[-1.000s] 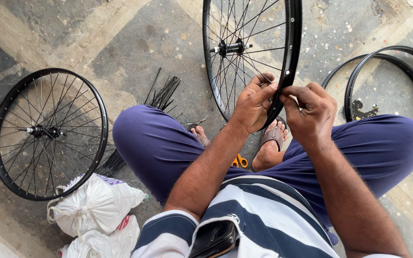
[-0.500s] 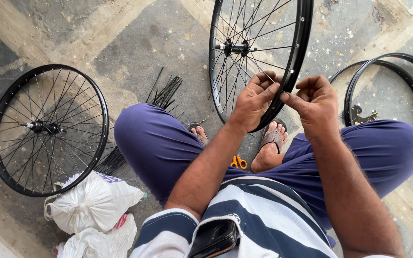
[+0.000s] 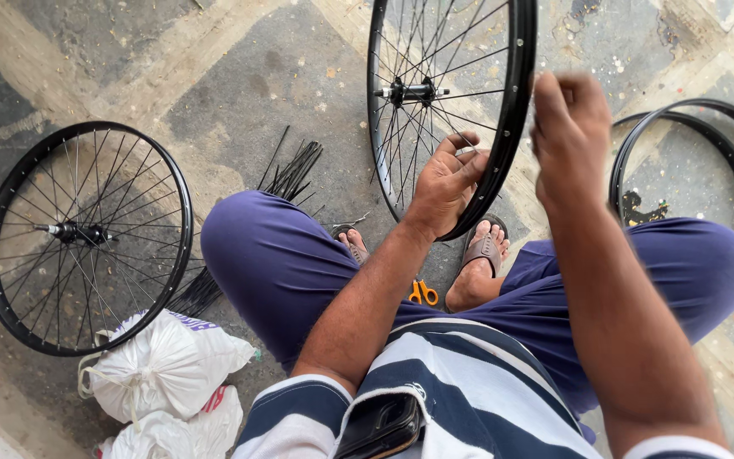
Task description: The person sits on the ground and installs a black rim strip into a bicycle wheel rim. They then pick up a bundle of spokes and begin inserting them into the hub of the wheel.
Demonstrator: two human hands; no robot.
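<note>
Nearest, a dark phone (image 3: 381,425) sticks out of the chest pocket of a navy-and-white striped shirt (image 3: 460,399). The person sits low on the stone floor (image 3: 239,76) with knees spread in blue trousers (image 3: 282,263), feet in sandals (image 3: 486,249); a pair of orange-handled scissors (image 3: 422,292) lies on the floor between the feet.

The left hand (image 3: 448,183) is wrapped around the lower rim of the upright spoked wheel (image 3: 516,102), fingers curled over the black rim, with a small silvery piece pinched at the fingertips. This wheel stands on its edge just beyond the feet, between the knees, its hub (image 3: 409,90) level with the top of the view. The right hand (image 3: 573,127) is lifted just to the right of the rim, fingers bunched together; it is blurred, and I cannot tell whether it pinches anything or touches the rim.

Towards the near left corner of the floor lie white tied bags (image 3: 159,365). Beyond them a second spoked wheel (image 3: 87,238) lies flat, well apart from the hands. A bundle of loose black spokes (image 3: 286,174) lies on the floor beyond the left knee. At the right edge, two bare black rims (image 3: 698,144) lie overlapping, partly hidden by the right knee.
</note>
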